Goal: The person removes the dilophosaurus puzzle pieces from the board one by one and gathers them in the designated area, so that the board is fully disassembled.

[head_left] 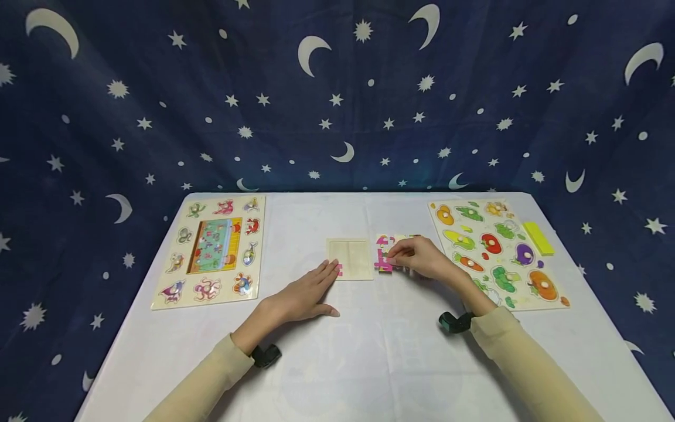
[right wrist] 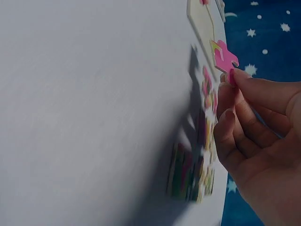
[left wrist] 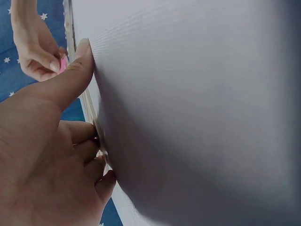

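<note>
My right hand (head_left: pixel 420 258) pinches a pink jigsaw piece (right wrist: pixel 224 57) between thumb and fingertips, raised off the table in the right wrist view. Below it lie several loose jigsaw pieces (right wrist: pixel 180 172), partly hidden by the hand in the head view. Just to their left is a shallow square wooden puzzle tray (head_left: pixel 357 261). A small pink piece (head_left: pixel 340 270) shows in the tray at its left side. My left hand (head_left: pixel 300 297) rests with fairly straight fingers at the tray's left edge, the fingertips by that piece and the thumb spread toward me.
On the left lies a sea-animal peg puzzle board (head_left: pixel 172 230). A vegetable peg puzzle board (head_left: pixel 482 271) lies on the right, with a yellow block (head_left: pixel 538 238) beyond its right edge. A white cloth covers the table (head_left: pixel 337 363); a dark star-patterned curtain (head_left: pixel 274 146) hangs behind it.
</note>
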`<state>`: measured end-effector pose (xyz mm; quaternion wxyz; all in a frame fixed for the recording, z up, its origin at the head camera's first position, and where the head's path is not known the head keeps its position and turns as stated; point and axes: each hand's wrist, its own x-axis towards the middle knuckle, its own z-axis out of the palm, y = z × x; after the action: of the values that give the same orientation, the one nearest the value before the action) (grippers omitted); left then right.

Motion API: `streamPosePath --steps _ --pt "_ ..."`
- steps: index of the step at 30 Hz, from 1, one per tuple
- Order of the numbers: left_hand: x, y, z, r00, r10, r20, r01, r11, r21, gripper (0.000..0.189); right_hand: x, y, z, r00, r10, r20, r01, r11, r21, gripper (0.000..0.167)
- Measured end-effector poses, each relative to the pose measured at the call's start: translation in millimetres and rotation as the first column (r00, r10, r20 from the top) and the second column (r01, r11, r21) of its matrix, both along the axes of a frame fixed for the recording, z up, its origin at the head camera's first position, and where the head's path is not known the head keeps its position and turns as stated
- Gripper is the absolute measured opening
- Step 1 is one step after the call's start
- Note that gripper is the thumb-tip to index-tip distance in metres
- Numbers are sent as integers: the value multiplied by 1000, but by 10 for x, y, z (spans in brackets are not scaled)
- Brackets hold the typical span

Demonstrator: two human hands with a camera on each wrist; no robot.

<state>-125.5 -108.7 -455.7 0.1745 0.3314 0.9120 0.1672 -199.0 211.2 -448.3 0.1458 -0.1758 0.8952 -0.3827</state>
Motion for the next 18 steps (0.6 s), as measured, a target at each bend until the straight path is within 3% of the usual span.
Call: streamPosePath --steps 5,18 --pt "-9 1 -10 1000 3 -2 -3 1000 -3 98 33 195 -21 998 -48 51 49 999 -3 12" --pt "-22 6 -21 1000 27 13 -27 1000 -12 98 62 452 -96 998 -58 28 57 997 46 13"
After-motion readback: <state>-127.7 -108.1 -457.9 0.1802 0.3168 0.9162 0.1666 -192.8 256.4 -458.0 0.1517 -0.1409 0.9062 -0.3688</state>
